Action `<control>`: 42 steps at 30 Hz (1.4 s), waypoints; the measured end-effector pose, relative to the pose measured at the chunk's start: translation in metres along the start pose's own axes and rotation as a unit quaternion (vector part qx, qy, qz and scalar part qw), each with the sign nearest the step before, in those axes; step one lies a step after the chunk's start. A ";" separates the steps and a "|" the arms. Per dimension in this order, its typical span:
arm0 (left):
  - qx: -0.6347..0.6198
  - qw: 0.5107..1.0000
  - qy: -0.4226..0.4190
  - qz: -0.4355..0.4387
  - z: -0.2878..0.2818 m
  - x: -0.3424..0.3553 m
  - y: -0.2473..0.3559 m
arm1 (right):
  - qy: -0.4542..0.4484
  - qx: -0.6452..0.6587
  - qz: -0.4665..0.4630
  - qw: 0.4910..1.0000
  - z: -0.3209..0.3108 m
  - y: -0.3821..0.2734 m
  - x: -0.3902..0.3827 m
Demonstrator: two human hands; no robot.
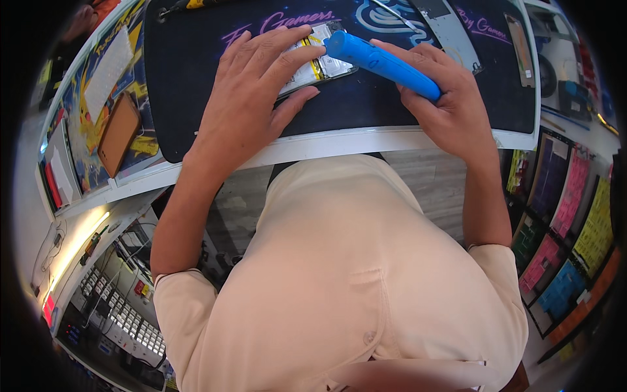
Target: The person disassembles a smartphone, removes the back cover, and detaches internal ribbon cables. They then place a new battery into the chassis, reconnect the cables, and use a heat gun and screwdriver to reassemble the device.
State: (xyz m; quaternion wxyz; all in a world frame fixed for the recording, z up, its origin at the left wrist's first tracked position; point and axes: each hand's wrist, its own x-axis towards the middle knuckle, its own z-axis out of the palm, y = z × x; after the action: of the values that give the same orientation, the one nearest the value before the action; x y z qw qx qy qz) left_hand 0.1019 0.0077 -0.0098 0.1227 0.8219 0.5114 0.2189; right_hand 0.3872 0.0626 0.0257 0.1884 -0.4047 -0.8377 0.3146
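An opened phone (335, 63) with its inner parts and yellow strips showing lies on the black mat. My left hand (264, 75) reaches over its left part, the fingers stretched across the top and the thumb along the near edge, holding it down; the hand hides part of the phone. In my right hand (444, 85) is a thick blue stick-shaped tool (385, 64), gripped with the fingers wrapped round its near end. The tool slants up to the left, and its far end is over the phone's right side. Whether its working tip touches the phone cannot be seen.
The black printed mat (366, 108) covers a white-edged table. A grey phone panel (450, 36) and a thin metal tool (400, 14) lie beyond my right hand; a narrow part (520, 52) lies farther right. On the left are a brown phone case (119, 134) and bubble wrap (108, 72).
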 end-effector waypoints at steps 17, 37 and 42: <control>0.009 0.998 -0.040 0.054 -0.010 0.002 -0.021 | -0.057 -0.071 -0.018 0.996 0.019 -0.017 0.008; 0.022 0.995 -0.046 0.089 -0.018 0.001 -0.032 | -0.073 -0.083 0.003 0.994 0.031 -0.029 0.009; 0.016 0.995 -0.051 0.083 -0.019 0.000 -0.033 | -0.097 -0.118 -0.020 0.988 0.026 -0.033 0.017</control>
State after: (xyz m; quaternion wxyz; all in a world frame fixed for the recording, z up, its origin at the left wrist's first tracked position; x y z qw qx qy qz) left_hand 0.0665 0.0218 -0.0069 0.1167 0.8735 0.4378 0.1780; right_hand 0.3436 0.0510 0.0304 0.0633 -0.3751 -0.8910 0.2479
